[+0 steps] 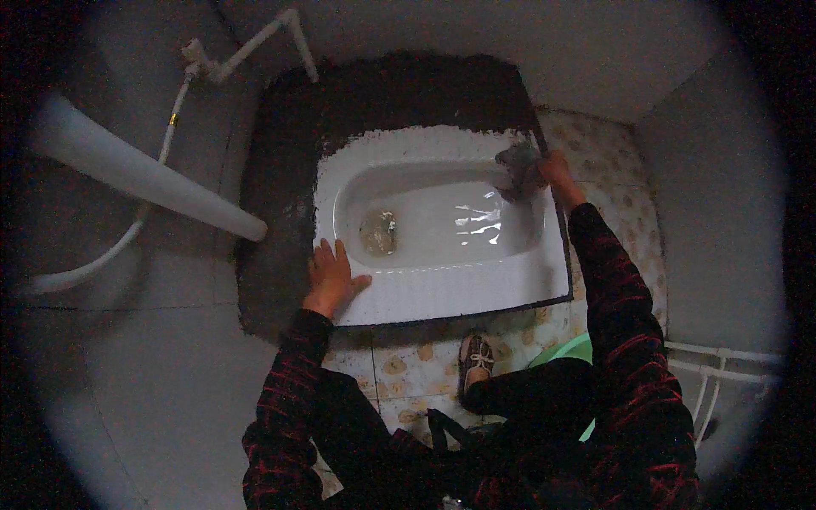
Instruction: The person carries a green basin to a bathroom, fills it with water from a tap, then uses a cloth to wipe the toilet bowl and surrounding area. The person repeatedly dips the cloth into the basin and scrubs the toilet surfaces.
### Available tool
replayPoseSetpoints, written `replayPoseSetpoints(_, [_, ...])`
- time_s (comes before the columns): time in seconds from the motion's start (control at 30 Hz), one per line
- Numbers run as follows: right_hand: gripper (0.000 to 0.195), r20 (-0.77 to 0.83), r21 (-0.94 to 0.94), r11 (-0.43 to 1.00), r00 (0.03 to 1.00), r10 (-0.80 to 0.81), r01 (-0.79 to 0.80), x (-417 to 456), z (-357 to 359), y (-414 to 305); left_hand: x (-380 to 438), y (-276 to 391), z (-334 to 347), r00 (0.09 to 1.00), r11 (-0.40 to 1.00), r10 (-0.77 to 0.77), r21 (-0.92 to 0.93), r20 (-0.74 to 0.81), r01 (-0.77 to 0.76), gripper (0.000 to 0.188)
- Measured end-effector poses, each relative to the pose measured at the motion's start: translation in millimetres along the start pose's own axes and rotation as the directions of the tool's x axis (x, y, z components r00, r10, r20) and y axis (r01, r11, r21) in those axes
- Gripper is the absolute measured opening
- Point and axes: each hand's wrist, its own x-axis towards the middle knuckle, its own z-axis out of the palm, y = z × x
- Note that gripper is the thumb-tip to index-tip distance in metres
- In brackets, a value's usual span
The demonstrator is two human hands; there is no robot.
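Observation:
Before me a white ceramic squat toilet pan (440, 293) is set in a dark, rough surround (408, 95). Water in its basin reflects light, and the drain hole (379, 233) lies at the left end. My right hand (556, 171) grips a wet grey cloth (524, 167) at the pan's upper right rim; part of the cloth hangs into the basin. Fingers spread, my left hand (331, 274) rests on the pan's lower left rim and holds nothing.
A thick white pipe (159, 182) slants down to the surround at left, near a thin white hose (172, 137) and a bent wall pipe (255, 44). Right of my foot is a green plastic basin (577, 347), partly hidden. White pipes (720, 360) run at far right.

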Motion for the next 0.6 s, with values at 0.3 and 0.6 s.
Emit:
replayPoseSetpoints(0.3, [0.053, -0.317, 0.395, 0.729, 0.827, -0.464, 0.559, -73, 131, -192, -19, -3, 14, 0.999, 0.997, 0.009, 0.083, -0.038, -0.006, 0.106])
replayPoseSetpoints(0.6, [0.037, -0.225, -0.350, 0.523, 0.472, -0.852, 0.777, -74, 231, -228, -20, -9, 14, 0.998, 0.997, -0.055, 0.058, 0.030, 0.053, 0.108])
